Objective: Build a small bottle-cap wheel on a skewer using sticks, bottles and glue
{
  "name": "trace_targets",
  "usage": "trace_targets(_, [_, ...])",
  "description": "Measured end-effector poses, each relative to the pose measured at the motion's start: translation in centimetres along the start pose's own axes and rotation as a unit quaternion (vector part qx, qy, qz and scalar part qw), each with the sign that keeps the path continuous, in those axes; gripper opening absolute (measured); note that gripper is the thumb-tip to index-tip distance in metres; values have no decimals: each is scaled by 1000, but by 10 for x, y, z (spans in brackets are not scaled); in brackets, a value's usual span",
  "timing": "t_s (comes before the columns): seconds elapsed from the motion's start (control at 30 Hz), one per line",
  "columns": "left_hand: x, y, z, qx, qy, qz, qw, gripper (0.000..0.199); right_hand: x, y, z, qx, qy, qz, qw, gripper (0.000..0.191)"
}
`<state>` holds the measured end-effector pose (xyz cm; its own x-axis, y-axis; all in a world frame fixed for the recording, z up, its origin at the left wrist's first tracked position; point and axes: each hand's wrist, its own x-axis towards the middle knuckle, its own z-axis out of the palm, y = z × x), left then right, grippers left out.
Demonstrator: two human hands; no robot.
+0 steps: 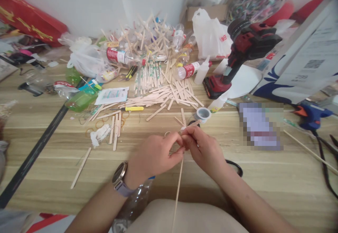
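Note:
My left hand [158, 153], with a watch [120, 173] at its wrist, has its thumb and fingers closed in a pinch. Against its fingertips, my right hand [207, 148] is pinched too. A thin bamboo skewer [177, 194] runs from between the fingertips down toward my lap. Just beyond the fingers, a few flat wooden craft sticks [182, 115] fan out from a small white piece [183, 128]. The exact hold of each fingertip is partly hidden. A small round tub [203, 114] stands past my right hand.
Loose craft sticks [169, 95] and plastic bottles [116, 55] crowd the back. A cordless drill [241, 49] stands right of them, near a glue bottle [218, 102]. Farther right are a blurred-out phone [260, 125] and a blue glue gun [313, 115]. A yellow cutter [134, 108] lies left.

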<state>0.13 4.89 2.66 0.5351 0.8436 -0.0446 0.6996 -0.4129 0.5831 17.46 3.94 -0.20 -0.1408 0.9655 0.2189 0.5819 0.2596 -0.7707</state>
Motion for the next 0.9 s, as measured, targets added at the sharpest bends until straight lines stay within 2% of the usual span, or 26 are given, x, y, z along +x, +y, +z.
trace_targets(0.17, [3, 2, -1, -101, -10, -62, 993, 18, -1, 0, 0, 37, 25, 28, 999, 9])
trace_targets(0.27, [3, 3, -3, -167, -34, -70, 983, 15, -1, 0, 0, 61, 40, 40, 997, 10])
trace_targets(0.37, [3, 1, -4, -273, -75, -87, 955, 24, -3, 4, 2, 85, 64, 41, 994, 10])
trace_targets(0.47, [4, -3, -5, -350, -87, -115, 925, 27, -6, 7, 3, 74, 87, 11, 993, 10])
trace_targets(0.6, [8, -5, -6, -388, -92, -134, 907, 29, -11, 8, 2, 22, 106, -40, 993, 12])
trace_targets(0.7, [9, -4, -7, -409, -92, -139, 897, 30, -13, 9, 2, 7, 120, -40, 992, 16])
trace_targets(0.8, [9, -2, -7, -405, -98, -145, 897, 27, -12, 11, 3, 21, 131, -19, 991, 25])
trace_targets(0.9, [9, 1, -8, -371, -109, -163, 908, 22, -9, 12, 5, 108, 133, 44, 984, 31])
